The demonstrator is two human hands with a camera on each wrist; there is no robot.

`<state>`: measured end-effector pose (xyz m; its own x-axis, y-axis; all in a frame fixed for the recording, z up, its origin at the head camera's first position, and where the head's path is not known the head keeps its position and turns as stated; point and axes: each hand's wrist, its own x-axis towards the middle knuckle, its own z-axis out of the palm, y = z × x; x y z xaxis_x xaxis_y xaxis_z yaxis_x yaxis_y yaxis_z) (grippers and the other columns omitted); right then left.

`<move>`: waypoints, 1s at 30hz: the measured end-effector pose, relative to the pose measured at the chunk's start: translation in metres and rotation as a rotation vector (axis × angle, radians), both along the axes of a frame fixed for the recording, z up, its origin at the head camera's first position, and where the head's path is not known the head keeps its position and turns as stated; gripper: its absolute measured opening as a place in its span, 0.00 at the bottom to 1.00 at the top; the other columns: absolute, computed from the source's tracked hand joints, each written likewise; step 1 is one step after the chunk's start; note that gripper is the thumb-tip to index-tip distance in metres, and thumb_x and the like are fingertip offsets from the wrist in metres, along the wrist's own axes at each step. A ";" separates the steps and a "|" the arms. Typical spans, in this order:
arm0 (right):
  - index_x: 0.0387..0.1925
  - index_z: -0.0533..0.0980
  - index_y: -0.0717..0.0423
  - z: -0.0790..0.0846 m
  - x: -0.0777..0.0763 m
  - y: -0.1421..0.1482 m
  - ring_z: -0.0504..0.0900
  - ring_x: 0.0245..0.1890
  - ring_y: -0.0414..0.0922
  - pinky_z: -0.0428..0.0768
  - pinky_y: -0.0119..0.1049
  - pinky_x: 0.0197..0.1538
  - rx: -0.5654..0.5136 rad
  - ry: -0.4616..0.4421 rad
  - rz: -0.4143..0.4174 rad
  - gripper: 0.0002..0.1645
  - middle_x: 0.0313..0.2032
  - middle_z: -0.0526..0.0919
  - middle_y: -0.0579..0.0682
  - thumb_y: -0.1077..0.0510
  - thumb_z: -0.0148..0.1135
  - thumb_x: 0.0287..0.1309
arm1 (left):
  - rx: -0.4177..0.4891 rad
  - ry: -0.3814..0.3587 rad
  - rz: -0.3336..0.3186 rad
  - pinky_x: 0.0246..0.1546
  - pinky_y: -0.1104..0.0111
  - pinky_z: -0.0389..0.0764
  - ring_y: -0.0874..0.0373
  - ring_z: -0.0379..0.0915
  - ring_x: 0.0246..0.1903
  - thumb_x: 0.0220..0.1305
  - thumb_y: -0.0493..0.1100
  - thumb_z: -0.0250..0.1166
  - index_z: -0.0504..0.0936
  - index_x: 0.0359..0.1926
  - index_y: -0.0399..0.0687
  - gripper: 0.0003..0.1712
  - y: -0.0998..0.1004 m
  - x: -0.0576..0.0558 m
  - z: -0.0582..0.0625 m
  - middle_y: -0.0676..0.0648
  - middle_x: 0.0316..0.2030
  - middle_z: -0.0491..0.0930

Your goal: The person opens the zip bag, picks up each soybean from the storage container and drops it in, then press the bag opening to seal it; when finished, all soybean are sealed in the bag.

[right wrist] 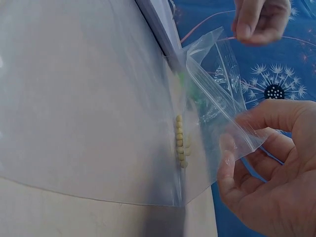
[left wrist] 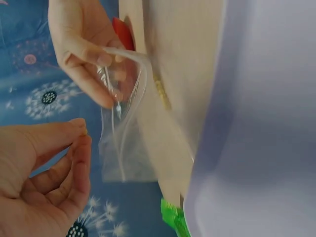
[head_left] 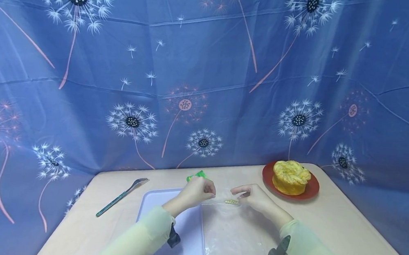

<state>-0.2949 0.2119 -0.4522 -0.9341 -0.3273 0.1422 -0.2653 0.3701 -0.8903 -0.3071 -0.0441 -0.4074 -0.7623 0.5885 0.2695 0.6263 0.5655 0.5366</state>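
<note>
My left hand [head_left: 197,190] hovers beside the bag's mouth, thumb and forefinger pinched together on a tiny yellowish bean [left wrist: 85,132], mostly hidden by the fingertips. A clear zip bag [right wrist: 215,94] lies flat on the table, its mouth end lifted. My right hand [head_left: 255,199] grips one edge of that mouth, which stands spread apart in the left wrist view. Several yellow beans [right wrist: 179,140] sit in a short row within the bag, near the fold below the mouth.
A pale lilac tray [head_left: 183,232] lies left of the bag, under my left forearm. Behind it is a green packet [head_left: 200,174]. A fork [head_left: 122,197] rests at the left; a red plate [head_left: 314,190] with a yellow bun [head_left: 290,177] stands at the back right. A blue dandelion curtain [head_left: 209,78] hangs behind.
</note>
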 end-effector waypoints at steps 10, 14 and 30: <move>0.52 0.81 0.72 -0.002 0.000 0.001 0.85 0.46 0.59 0.79 0.34 0.39 -0.001 0.006 0.008 0.24 0.50 0.85 0.65 0.74 0.64 0.50 | -0.065 0.074 -0.001 0.34 0.75 0.80 0.64 0.80 0.28 0.57 0.32 0.75 0.85 0.25 0.45 0.09 0.023 -0.004 -0.005 0.52 0.25 0.85; 0.52 0.80 0.73 -0.003 -0.001 0.002 0.84 0.46 0.61 0.79 0.33 0.39 -0.011 0.009 0.012 0.24 0.50 0.85 0.66 0.74 0.63 0.50 | -0.023 0.052 -0.011 0.33 0.74 0.80 0.64 0.80 0.27 0.58 0.32 0.74 0.85 0.25 0.45 0.08 0.019 -0.003 -0.004 0.52 0.25 0.85; 0.53 0.80 0.72 -0.005 -0.002 0.004 0.83 0.43 0.55 0.78 0.38 0.33 -0.017 -0.010 0.002 0.24 0.51 0.84 0.65 0.74 0.63 0.51 | -0.021 -0.028 0.137 0.33 0.68 0.80 0.63 0.78 0.30 0.62 0.35 0.72 0.85 0.30 0.48 0.05 -0.085 0.016 0.004 0.57 0.27 0.82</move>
<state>-0.2970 0.2155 -0.4571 -0.9349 -0.3268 0.1383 -0.2568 0.3540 -0.8993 -0.2913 -0.1292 -0.4038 -0.8427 0.4840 0.2357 0.5277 0.6559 0.5397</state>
